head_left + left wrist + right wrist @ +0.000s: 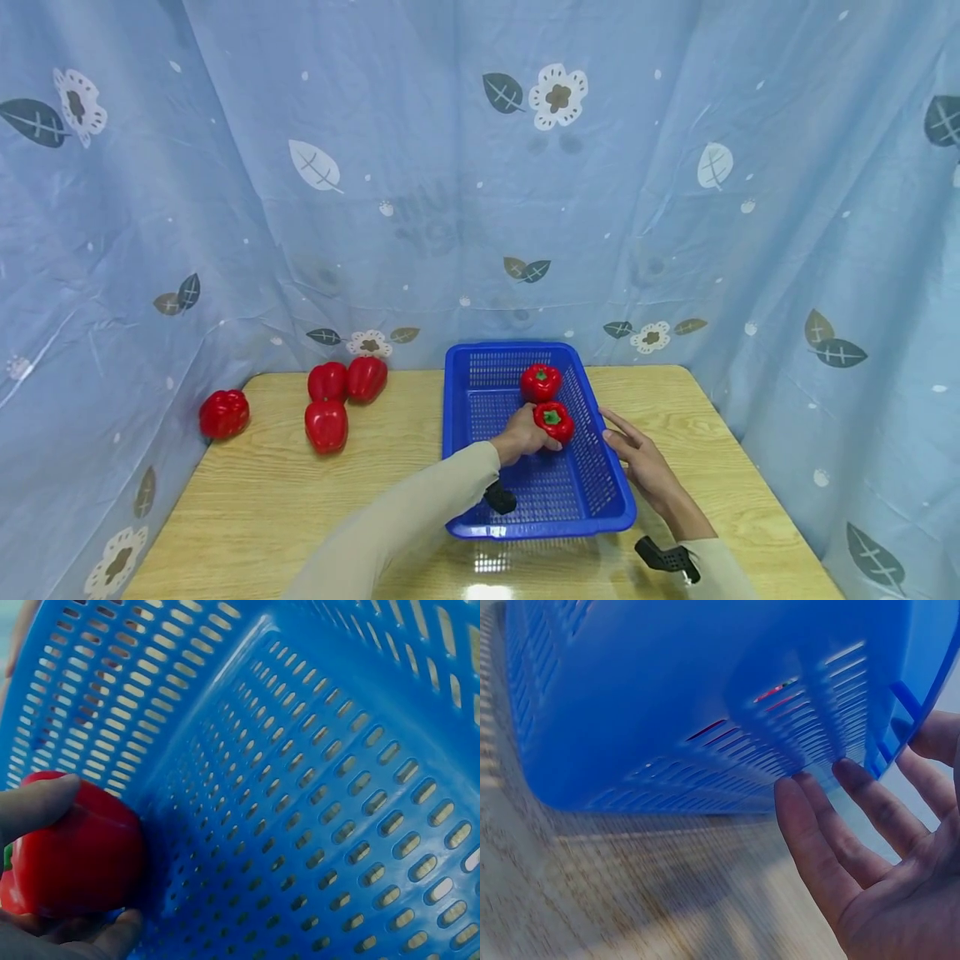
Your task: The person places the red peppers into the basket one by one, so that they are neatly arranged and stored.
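Inside the blue basket (551, 531), the left hand (522, 435) grips a red bell pepper (555, 423) with its green stem facing up. In the left wrist view the thumb lies over that pepper (82, 851) and fingertips show beneath it, close to the basket's side wall. A second red pepper (541, 382) sits just behind it in the basket. At the basket's right side, the right hand (643, 467) has its fingers extended; in the right wrist view the fingertips of this hand (870, 832) touch the outer wall of the basket (660, 697).
On the left of the wooden table (285, 517) lie three red peppers close together (327, 382) (367, 379) (326, 426). Another red pepper (224, 414) lies at the table's far left edge. A blue patterned curtain (420, 167) hangs behind and at both sides.
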Tool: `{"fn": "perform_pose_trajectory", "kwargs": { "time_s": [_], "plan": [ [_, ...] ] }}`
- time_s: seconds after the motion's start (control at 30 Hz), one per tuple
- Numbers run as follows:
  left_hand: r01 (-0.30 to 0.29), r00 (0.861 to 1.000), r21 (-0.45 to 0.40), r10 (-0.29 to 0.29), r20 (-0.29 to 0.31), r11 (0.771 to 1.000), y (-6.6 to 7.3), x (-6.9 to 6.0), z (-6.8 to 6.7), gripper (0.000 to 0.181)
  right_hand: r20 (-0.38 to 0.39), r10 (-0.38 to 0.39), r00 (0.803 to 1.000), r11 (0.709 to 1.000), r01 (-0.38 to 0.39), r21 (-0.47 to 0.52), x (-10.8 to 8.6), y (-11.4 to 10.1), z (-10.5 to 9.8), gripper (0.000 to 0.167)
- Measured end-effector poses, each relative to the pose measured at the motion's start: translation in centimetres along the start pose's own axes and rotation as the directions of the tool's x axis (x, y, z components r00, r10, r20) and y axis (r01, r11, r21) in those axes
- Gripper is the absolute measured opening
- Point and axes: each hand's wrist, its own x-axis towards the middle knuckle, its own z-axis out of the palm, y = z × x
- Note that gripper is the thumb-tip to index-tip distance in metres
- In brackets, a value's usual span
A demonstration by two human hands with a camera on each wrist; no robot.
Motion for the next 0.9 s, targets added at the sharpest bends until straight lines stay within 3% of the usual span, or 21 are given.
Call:
{"fn": "perform_pose_trajectory", "kwargs": {
  "time_s": [0.23, 0.53, 0.7, 0.9],
  "plan": [
    [0.009, 1.000, 0.007, -0.010, 0.009, 1.000, 0.8, -0.1, -0.7, 0.069, -0.007, -0.017, 1.000, 1.000, 0.017, -0.016, 0.1, -0.7, 0.2, 0.061],
    [0.023, 0.998, -0.123, -0.016, 0.053, 0.992, 0.3, -1.9, -2.3, 0.102, 0.012, 0.016, 1.000, 1.000, -0.016, 0.015, -0.4, -0.3, 0.5, 0.062],
    [0.001, 0.998, -0.140, 0.007, 0.061, 0.990, 0.3, -2.7, -3.3, 0.099, 0.009, 0.004, 1.000, 1.000, -0.005, 0.028, -0.5, 0.0, 0.6, 0.061],
    [-0.012, 0.997, -0.181, 0.027, 0.078, 0.983, 1.1, -3.2, -4.5, 0.091, 0.001, 0.003, 1.000, 1.000, -0.003, 0.017, -0.3, -0.2, 0.4, 0.061]
  ]
}}
